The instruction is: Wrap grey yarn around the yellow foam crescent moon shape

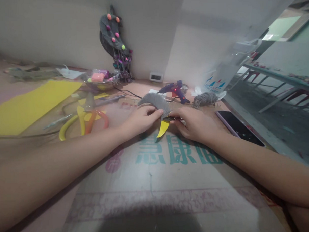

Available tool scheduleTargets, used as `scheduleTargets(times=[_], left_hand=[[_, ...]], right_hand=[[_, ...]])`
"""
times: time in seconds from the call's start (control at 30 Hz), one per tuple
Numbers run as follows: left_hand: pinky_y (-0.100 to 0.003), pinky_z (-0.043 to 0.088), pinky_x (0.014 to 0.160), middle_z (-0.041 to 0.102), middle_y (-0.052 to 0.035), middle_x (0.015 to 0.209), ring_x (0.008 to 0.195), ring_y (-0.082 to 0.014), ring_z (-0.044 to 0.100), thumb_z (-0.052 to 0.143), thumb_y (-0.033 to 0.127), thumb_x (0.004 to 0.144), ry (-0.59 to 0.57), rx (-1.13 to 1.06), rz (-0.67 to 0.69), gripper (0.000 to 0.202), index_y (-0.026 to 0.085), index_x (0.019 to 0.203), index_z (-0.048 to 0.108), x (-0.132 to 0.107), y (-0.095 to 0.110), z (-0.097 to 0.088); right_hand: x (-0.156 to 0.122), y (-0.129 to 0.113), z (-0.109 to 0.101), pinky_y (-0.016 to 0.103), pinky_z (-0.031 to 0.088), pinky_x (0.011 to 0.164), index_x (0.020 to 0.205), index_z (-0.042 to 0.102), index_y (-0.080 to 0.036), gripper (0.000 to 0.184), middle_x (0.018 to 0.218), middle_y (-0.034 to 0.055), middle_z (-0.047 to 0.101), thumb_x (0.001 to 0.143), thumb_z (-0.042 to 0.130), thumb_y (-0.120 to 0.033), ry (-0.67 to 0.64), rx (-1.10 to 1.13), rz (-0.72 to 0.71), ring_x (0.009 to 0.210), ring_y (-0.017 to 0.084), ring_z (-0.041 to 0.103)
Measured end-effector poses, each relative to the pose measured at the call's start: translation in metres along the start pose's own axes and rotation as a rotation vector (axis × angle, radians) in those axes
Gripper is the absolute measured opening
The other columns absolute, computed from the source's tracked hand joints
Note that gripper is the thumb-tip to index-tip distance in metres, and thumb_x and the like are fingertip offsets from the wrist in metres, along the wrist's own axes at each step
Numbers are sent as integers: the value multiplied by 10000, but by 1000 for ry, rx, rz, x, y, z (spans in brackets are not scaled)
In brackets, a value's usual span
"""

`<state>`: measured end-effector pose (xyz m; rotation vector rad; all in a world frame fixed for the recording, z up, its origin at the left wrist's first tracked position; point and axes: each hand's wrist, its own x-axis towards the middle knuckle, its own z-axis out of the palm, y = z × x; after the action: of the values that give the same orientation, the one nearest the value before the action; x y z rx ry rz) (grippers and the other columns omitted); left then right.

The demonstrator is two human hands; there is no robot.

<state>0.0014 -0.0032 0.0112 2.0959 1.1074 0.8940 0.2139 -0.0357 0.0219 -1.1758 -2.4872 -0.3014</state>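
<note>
My left hand point(139, 120) is closed on a crescent-shaped piece point(155, 102) wrapped in grey yarn, its bare yellow tip point(162, 128) pointing down toward me. My right hand point(192, 123) pinches the same piece at the spot where the grey wrap ends, fingers pressed together on what looks like the yarn strand. Both hands rest over a flat cardboard sheet point(156, 177) printed with green characters. A loose ball of grey yarn point(205, 99) lies just behind my right hand.
A purple glue gun point(175, 89) with a red light sits behind the crescent. Orange and yellow handled scissors point(87, 120) and a yellow sheet point(29, 105) lie left. A dark phone point(237, 126) lies right. A bowl of bright bits point(101, 79) and a grey beaded hanging point(115, 43) stand at the back.
</note>
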Motion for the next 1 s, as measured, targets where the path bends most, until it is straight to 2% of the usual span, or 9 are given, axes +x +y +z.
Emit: scheduleTargets(times=[0.5, 0.8, 1.0], left_hand=[[-272, 335, 551, 518, 0, 556, 595, -146, 492, 494, 436, 899, -13, 18, 24, 436, 188, 541, 476, -1, 1, 2], [-271, 321, 514, 518, 3, 523, 542, -136, 479, 485, 442, 898, -47, 8, 29, 438, 189, 540, 487, -1, 0, 2], [-277, 312, 514, 519, 3, 532, 545, -135, 474, 488, 451, 895, -38, 13, 37, 441, 188, 542, 495, -1, -2, 3]], right_hand=[[3, -3, -3, 328, 447, 750, 1096, 653, -161, 253, 949, 101, 715, 930, 491, -262, -84, -53, -19, 898, 238, 640], [0, -1, 1, 308, 414, 679, 1054, 677, -166, 236, 878, 89, 709, 925, 485, -219, -9, -89, -116, 812, 223, 626], [0, 0, 1, 303, 421, 698, 1019, 680, -192, 205, 904, 74, 718, 913, 511, -241, -32, -65, -73, 847, 219, 636]])
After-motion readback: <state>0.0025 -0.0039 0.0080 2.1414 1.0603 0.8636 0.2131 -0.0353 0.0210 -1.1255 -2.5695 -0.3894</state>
